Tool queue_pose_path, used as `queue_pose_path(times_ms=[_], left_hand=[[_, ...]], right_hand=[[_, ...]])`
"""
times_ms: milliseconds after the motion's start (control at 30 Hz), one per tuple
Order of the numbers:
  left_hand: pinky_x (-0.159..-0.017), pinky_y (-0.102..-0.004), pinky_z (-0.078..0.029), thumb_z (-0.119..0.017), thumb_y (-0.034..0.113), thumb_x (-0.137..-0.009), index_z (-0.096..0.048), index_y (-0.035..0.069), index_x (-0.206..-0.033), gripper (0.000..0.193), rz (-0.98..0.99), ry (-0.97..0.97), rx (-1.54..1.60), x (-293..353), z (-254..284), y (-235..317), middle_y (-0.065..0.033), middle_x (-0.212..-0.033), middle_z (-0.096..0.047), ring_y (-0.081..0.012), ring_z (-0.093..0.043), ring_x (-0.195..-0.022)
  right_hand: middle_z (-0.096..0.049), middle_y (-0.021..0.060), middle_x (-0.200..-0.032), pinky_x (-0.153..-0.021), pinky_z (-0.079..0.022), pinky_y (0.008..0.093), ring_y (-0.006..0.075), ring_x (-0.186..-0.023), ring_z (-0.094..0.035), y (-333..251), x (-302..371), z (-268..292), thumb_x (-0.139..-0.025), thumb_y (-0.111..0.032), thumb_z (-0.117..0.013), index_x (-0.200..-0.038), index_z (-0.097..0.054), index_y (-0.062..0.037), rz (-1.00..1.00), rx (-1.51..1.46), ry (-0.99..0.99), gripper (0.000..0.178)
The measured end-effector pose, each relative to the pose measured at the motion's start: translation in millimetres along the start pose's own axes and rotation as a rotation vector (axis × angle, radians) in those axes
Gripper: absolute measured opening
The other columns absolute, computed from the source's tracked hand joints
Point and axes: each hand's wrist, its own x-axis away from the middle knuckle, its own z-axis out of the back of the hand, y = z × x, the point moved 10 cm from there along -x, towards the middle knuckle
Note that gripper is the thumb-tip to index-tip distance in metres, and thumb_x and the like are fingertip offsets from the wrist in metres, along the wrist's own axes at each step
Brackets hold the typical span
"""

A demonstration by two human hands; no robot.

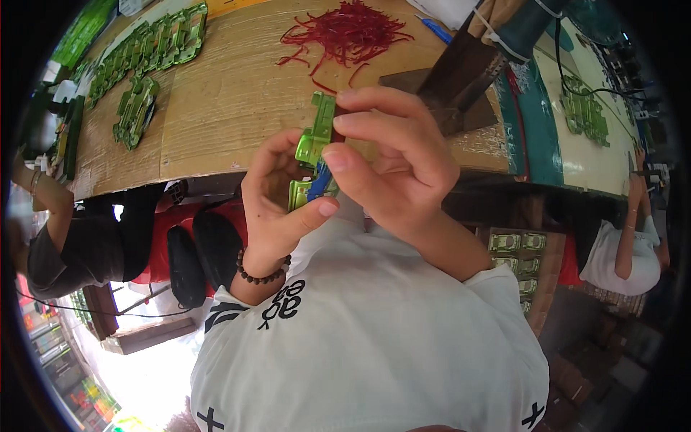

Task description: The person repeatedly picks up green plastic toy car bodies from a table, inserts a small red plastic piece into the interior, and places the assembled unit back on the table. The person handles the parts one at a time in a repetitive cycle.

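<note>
A shiny green toy car body (pixel 314 144) is held up over the near edge of the table, between both hands. A blue piece (pixel 319 183) shows on its lower part. My left hand (pixel 272 194) grips the lower end, thumb in front and fingers curled behind. From the other side, my right hand (pixel 403 147) closes its thumb and fingertips on the upper part. Something dark red shows at the right fingertips, mostly hidden by them.
A heap of thin red strips (pixel 349 34) lies at the far middle. Several green car bodies (pixel 147 50) stand in a row on the left. A dark metal post (pixel 468 68) rises at the right, near a blue pen (pixel 435 29). Co-workers sit on both sides.
</note>
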Motion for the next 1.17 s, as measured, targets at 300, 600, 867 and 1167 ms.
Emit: queue_pose_path(times_ms=[300, 600, 867, 1167], left_hand=[[-0.088, -0.0313, -0.041, -0.077, 0.008, -0.065, -0.036, -0.004, -0.122, 0.071, -0.105, -0.034, 0.023, 2.4, -16.0, 6.3, -0.0123, -0.111, -0.053, -0.019, -0.052, -0.103], [-0.087, -0.0292, -0.041, -0.072, 0.003, -0.068, -0.036, -0.003, -0.12, 0.063, 0.117, 0.011, -0.029, 19.5, -13.4, -27.4, -0.0101, -0.11, -0.051, -0.0151, -0.05, -0.101], [-0.077, -0.0314, -0.045, -0.075, 0.027, -0.066, -0.031, -0.002, -0.128, 0.082, 0.263, -0.475, -0.57, 27.5, -57.3, -21.1, -0.0152, -0.116, -0.047, -0.0222, -0.051, -0.1], [-0.078, -0.0298, -0.047, -0.069, 0.019, -0.076, -0.051, 0.002, -0.115, 0.046, 0.201, -0.122, -0.294, -39.9, -52.5, -41.9, -0.0092, -0.108, -0.055, -0.023, -0.055, -0.097]], right_hand=[[-0.054, 0.018, -0.102, -0.069, -0.049, 0.03, 0.0237, -0.084, -0.057, -15.0, 12.3, -2.7, -0.068, -0.008, -0.073, -0.096, -0.056, -0.0009, 0.143, 0.067, -0.067, 0.034], [-0.052, 0.0136, -0.107, -0.074, -0.049, 0.0297, 0.0201, -0.09, -0.056, 27.4, 55.3, -0.5, -0.067, -0.005, -0.074, -0.105, -0.053, -0.0013, -0.308, -0.132, -0.022, 0.044], [-0.046, 0.0145, -0.121, -0.085, -0.048, 0.0374, 0.0271, -0.105, -0.054, 44.1, 117.5, 34.8, -0.086, -0.013, -0.054, -0.124, -0.036, -0.0014, -0.915, -0.7, 0.285, 0.045], [-0.04, 0.016, -0.133, -0.091, -0.049, 0.0382, 0.0367, -0.119, -0.043, 65.9, 135.6, 50.0, -0.088, -0.024, -0.054, -0.137, -0.026, -0.0106, -1.365, -1.728, 0.816, 0.058]])
